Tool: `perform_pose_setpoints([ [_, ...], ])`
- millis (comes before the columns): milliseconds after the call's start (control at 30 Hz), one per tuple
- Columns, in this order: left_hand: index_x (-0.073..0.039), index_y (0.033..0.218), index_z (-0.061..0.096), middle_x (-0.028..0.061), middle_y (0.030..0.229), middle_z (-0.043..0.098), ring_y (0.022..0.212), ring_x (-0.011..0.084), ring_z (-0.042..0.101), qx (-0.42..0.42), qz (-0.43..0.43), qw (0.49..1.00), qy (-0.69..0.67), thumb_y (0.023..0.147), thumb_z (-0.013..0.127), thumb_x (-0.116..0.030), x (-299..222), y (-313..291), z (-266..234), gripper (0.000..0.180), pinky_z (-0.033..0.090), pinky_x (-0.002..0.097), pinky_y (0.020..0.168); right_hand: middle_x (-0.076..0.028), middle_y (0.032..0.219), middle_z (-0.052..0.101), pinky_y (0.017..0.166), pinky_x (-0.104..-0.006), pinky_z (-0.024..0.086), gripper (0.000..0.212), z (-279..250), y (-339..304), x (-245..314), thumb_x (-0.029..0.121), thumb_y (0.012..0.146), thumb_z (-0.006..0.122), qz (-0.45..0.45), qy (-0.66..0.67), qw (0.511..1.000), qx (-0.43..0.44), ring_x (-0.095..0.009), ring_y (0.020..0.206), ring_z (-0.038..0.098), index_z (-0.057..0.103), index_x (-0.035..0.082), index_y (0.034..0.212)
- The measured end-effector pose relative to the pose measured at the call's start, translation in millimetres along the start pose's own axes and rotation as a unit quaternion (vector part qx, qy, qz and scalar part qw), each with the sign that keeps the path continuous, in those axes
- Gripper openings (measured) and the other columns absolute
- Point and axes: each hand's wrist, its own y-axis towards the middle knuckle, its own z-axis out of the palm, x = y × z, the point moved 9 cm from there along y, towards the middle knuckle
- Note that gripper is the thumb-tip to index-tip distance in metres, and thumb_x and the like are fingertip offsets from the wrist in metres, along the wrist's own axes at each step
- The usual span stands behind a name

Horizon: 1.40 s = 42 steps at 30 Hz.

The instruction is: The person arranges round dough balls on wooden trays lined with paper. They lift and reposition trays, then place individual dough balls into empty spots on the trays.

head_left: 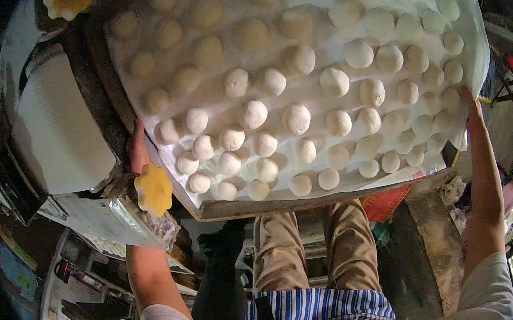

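Dozens of round, pale dough balls (297, 119) sit in loose rows on a white cloth (309, 91), which lines a large, shallow tray (243, 209) held in front of the person's body, above the knees. Some balls stand close enough that their edges seem to meet, while others have bare cloth between them; a few show creases on top. Left hand (137, 147) and right hand (471, 107) hold the tray by its opposite sides, though most of the fingers are hidden, so how tightly they curl cannot be told. Near the tray's front right corner, the cloth carries a small coloured printed patch (419, 174), too small to read. Just beside the left hand is a yellow star-shaped knob (154, 190) on a machine with a broad, ribbed white surface (59, 122); a second yellow knob (68, 3) shows at the top. Below the tray come tan trousers (280, 252), a blue-and-white striped apron (318, 308) with a checked lower part, and a red thing (385, 205) partly covered by the tray. Farther left, a bluish panel (22, 281) bears a green mark, also unreadable.
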Motion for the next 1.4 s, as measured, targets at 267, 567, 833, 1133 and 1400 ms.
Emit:
perform_pose_setpoints([
  [267,-0.003,0.123,0.050,0.0112,0.127,0.050,0.115,0.0229,0.046,-0.141,0.094,0.985,0.035,0.089,0.057,-0.029,-22.0,-79.9,8.4,0.044,0.034,0.0319,0.099,-0.008,0.109,0.059,0.086,-0.0387,0.046,0.059,112.8,-84.2,62.9,0.034,0.077,0.071,-0.088,0.013,0.981,0.170,-0.024,0.099,0.056,0.050,0.004,0.123],
  [567,0.001,0.117,0.047,0.0173,0.113,0.050,0.097,0.0344,0.053,-0.112,-0.374,0.767,-0.509,0.071,0.060,-0.004,255.1,-294.7,119.2,0.048,0.050,0.0438,0.078,-0.008,0.120,0.054,0.089,-0.0398,0.045,0.064,9.8,-0.9,0.5,0.037,0.078,0.068,0.036,-0.029,0.999,-0.006,-0.024,0.107,0.053,0.045,0.006,0.130],
  [833,0.003,0.111,0.048,0.0179,0.106,0.053,0.096,0.0352,0.054,-0.121,-0.404,0.799,-0.428,0.084,0.050,-0.002,258.0,-266.9,125.9,0.028,0.050,0.0456,0.080,-0.010,0.114,0.057,0.086,-0.0404,0.048,0.063,32.6,-19.4,9.3,0.041,0.079,0.067,0.040,-0.012,0.999,0.031,-0.024,0.101,0.057,0.048,0.003,0.126],
  [1133,0.002,0.103,0.055,0.0166,0.103,0.058,0.093,0.0322,0.055,-0.068,-0.339,0.860,-0.374,0.084,0.054,-0.013,218.0,-236.2,124.2,0.024,0.047,0.0443,0.080,-0.013,0.118,0.054,0.091,-0.0397,0.039,0.080,29.0,-21.8,34.7,0.055,0.072,0.068,-0.084,-0.216,0.971,-0.052,-0.025,0.106,0.049,0.048,-0.002,0.125],
  [1400,-0.003,0.127,0.041,0.0110,0.113,0.056,0.100,0.0257,0.059,0.183,-0.337,0.893,-0.236,0.087,0.058,-0.028,165.0,-311.6,221.2,0.051,0.051,0.0371,0.079,-0.015,0.119,0.055,0.093,-0.0356,0.040,0.065,-51.6,9.1,44.2,0.044,0.084,0.058,-0.150,-0.214,0.965,0.002,-0.025,0.107,0.052,0.046,-0.003,0.127],
])
